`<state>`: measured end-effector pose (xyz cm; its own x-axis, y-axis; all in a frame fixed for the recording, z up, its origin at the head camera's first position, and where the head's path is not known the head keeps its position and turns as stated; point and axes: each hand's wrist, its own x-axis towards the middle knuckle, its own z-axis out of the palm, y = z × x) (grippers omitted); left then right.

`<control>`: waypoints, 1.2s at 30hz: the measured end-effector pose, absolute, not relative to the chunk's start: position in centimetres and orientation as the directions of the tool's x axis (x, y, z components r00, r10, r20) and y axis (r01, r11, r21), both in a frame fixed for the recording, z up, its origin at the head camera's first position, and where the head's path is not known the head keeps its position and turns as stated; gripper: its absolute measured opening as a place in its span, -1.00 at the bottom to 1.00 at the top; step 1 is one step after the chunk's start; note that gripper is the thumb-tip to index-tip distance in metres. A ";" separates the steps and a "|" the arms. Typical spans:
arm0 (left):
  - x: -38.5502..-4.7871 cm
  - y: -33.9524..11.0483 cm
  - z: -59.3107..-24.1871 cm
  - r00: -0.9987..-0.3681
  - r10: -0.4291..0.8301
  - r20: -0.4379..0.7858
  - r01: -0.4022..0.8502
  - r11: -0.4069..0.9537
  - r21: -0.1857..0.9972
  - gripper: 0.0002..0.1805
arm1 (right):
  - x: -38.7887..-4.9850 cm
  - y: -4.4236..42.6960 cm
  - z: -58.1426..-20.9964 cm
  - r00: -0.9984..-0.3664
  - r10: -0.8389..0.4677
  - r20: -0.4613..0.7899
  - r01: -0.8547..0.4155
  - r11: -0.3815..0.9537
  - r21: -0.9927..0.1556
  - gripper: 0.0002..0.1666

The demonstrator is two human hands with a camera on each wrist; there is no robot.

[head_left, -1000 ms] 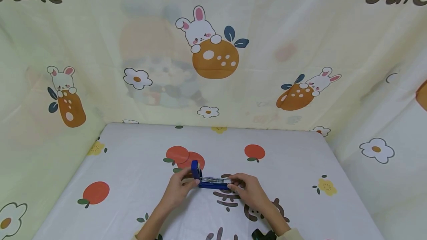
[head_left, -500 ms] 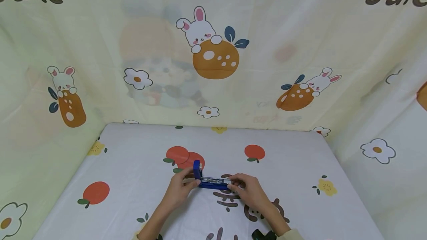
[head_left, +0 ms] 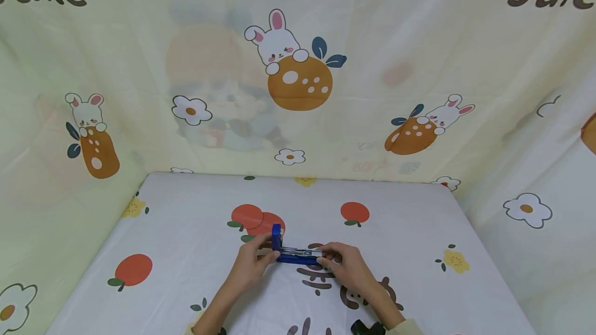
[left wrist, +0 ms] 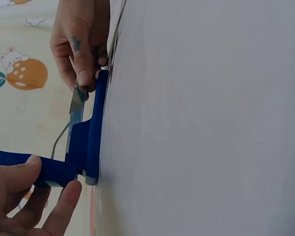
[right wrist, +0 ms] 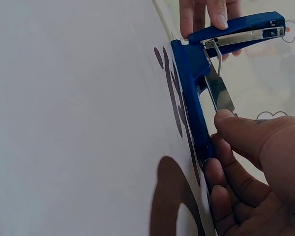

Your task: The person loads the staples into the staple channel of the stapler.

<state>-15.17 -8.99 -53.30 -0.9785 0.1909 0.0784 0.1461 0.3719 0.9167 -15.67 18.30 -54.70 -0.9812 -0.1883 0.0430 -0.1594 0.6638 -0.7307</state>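
A blue stapler point(head_left: 298, 259) lies on the table with its top arm point(right wrist: 246, 28) swung up at the left end, baring the metal magazine point(right wrist: 219, 91). My left hand point(head_left: 249, 262) grips the raised arm near the hinge, thumb on one side and fingers on the other, as the left wrist view shows. At the other end, my right hand point(head_left: 346, 265) pinches the front of the magazine between thumb and fingers. Fingers of that hand also touch the front end of the base point(left wrist: 97, 123). Whether staples lie in the magazine is too small to tell.
A white cloth with printed fruit covers the table point(head_left: 186, 221). At the near edge, beside the right sleeve point(head_left: 405, 327), sits a black object point(head_left: 368, 328), partly cut off. Patterned curtains point(head_left: 223, 159) hang behind and at both sides.
The stapler's raised arm has tilted slightly to the right, standing more upright, with my left hand on it. My right hand stays in place at the magazine.
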 end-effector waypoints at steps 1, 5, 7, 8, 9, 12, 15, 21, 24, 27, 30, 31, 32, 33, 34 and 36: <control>-15.2 -9.0 -53.3 -0.977 0.195 0.083 0.152 0.373 0.915 -0.57 | -15.7 18.3 -54.7 -0.981 -0.188 0.043 -0.159 0.665 -0.730 -0.78; -15.1 -8.9 -53.2 -0.975 0.206 0.087 0.162 0.383 0.909 -0.55 | -15.7 18.2 -54.7 -0.982 -0.186 0.044 -0.160 0.671 -0.724 -0.78; -15.1 -8.8 -53.1 -0.974 0.207 0.086 0.163 0.388 0.907 -0.55 | -15.7 18.2 -54.8 -0.982 -0.186 0.045 -0.161 0.674 -0.721 -0.78; -15.1 -8.8 -53.1 -0.975 0.208 0.082 0.161 0.394 0.905 -0.54 | -15.7 18.2 -54.8 -0.982 -0.185 0.045 -0.160 0.674 -0.721 -0.78; -15.1 -8.8 -53.0 -0.974 0.209 0.082 0.162 0.399 0.903 -0.54 | -15.6 18.2 -54.8 -0.982 -0.185 0.044 -0.159 0.674 -0.721 -0.78; -15.0 -8.8 -53.0 -0.974 0.211 0.081 0.164 0.410 0.897 -0.53 | -15.6 18.1 -54.8 -0.982 -0.186 0.040 -0.156 0.670 -0.726 -0.78; -15.0 -8.8 -53.0 -0.972 0.217 0.091 0.176 0.410 0.895 -0.53 | -15.5 18.1 -54.8 -0.982 -0.184 0.036 -0.152 0.668 -0.728 -0.78; -15.1 -8.7 -53.2 -0.966 0.227 0.120 0.207 0.412 0.887 -0.54 | -15.5 18.1 -55.0 -0.983 -0.179 0.036 -0.149 0.671 -0.727 -0.78; -15.2 -8.6 -53.3 -0.964 0.232 0.129 0.218 0.415 0.883 -0.55 | -15.5 18.1 -55.0 -0.982 -0.182 0.039 -0.153 0.668 -0.728 -0.78; -15.2 -8.5 -53.4 -0.961 0.238 0.138 0.230 0.421 0.877 -0.55 | -15.4 18.2 -55.1 -0.981 -0.189 0.042 -0.160 0.665 -0.730 -0.77; -15.2 -8.4 -53.4 -0.959 0.244 0.142 0.239 0.433 0.869 -0.55 | -15.4 18.3 -55.1 -0.979 -0.197 0.050 -0.170 0.661 -0.731 -0.77; -15.2 -8.4 -53.5 -0.958 0.248 0.143 0.243 0.439 0.865 -0.55 | -15.4 18.3 -55.1 -0.979 -0.199 0.052 -0.173 0.660 -0.731 -0.78; -15.2 -8.4 -53.5 -0.957 0.252 0.145 0.247 0.442 0.862 -0.55 | -15.4 18.3 -55.1 -0.978 -0.202 0.053 -0.175 0.658 -0.733 -0.78; -15.2 -8.3 -53.5 -0.957 0.253 0.142 0.246 0.448 0.860 -0.55 | -15.4 18.3 -55.1 -0.977 -0.204 0.054 -0.177 0.655 -0.734 -0.78; -15.2 -8.3 -53.5 -0.956 0.256 0.142 0.248 0.452 0.857 -0.55 | -15.4 18.3 -55.2 -0.977 -0.206 0.054 -0.179 0.655 -0.735 -0.78; -15.2 -8.2 -53.4 -0.956 0.260 0.139 0.249 0.457 0.854 -0.55 | -15.4 18.3 -55.2 -0.976 -0.210 0.052 -0.180 0.654 -0.735 -0.77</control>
